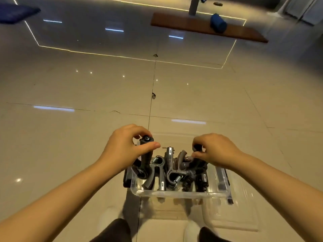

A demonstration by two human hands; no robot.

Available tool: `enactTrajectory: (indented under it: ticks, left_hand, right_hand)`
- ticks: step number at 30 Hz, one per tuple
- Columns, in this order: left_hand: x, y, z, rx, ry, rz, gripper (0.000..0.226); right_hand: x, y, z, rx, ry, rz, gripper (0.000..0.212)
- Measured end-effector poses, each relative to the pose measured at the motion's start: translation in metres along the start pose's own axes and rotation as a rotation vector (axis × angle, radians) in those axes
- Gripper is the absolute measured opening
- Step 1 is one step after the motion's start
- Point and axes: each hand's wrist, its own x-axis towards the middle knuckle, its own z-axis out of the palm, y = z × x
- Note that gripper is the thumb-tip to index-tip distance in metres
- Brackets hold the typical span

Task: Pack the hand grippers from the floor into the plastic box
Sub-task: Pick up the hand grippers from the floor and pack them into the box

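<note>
Grippers (167, 170) fill the clear box (178, 193), which stands on the floor (70, 145) just in front of the person's feet; they lie in a tangled heap, black handles and steel springs crossing, some handles sticking up above the rim. One gripper (146, 154) at the box's left end stands nearly upright, and the left hand (127, 145) pinches its top between thumb and curled fingers. The right hand (215, 151) has its fingers curled round a dark handle at the box's far right corner, seemingly pressing or settling it into the pile. No loose grippers show on the floor around the box, so the packing looks close to done: what seems left is to seat these last two so nothing stands proud. A clear sheet, perhaps the lid (230, 213), lies on the floor just beside the box's near right corner. Well beyond, a wooden board (201, 27) carries a blue roll (218, 22).
</note>
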Motion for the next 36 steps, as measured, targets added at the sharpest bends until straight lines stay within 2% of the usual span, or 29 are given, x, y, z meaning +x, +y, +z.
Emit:
enactTrajectory:
  ticks: [3,8,13,17,22,26,30,33,36]
  left_hand:
    - [0.009,-0.021,0.032,-0.016,0.048,-0.029,0.047]
    - [0.012,-0.049,0.075,0.021,0.096,0.023,0.038]
    - [0.018,-0.049,0.093,0.009,0.163,0.104,0.035]
    - [0.019,-0.047,0.103,0.004,0.166,0.153,0.034]
    - [0.019,-0.046,0.115,-0.158,0.154,0.047,0.029]
    - [0.016,-0.049,0.119,-0.23,0.178,0.007,0.027]
    - [0.018,-0.047,0.117,-0.329,0.213,-0.032,0.023]
    - [0.018,-0.045,0.114,-0.421,0.248,-0.014,0.019]
    - [0.016,-0.048,0.108,-0.444,0.277,0.039,0.02]
  right_hand:
    - [0.017,0.022,0.029,0.026,0.105,0.058,0.019]
    - [0.013,0.047,0.092,0.024,0.099,0.099,0.019]
    - [0.009,0.073,0.112,0.067,0.063,0.207,0.016]
    - [0.0,0.077,0.119,0.026,-0.029,0.249,0.028]
    - [0.004,0.069,0.116,-0.014,0.055,0.224,0.044]
    - [0.01,0.05,0.112,0.143,0.106,0.144,0.047]
    - [0.02,0.014,0.104,0.528,0.061,0.011,0.057]
    - [0.036,-0.003,0.109,0.664,-0.017,-0.071,0.041]
    - [0.048,-0.005,0.114,0.781,-0.018,-0.065,0.025]
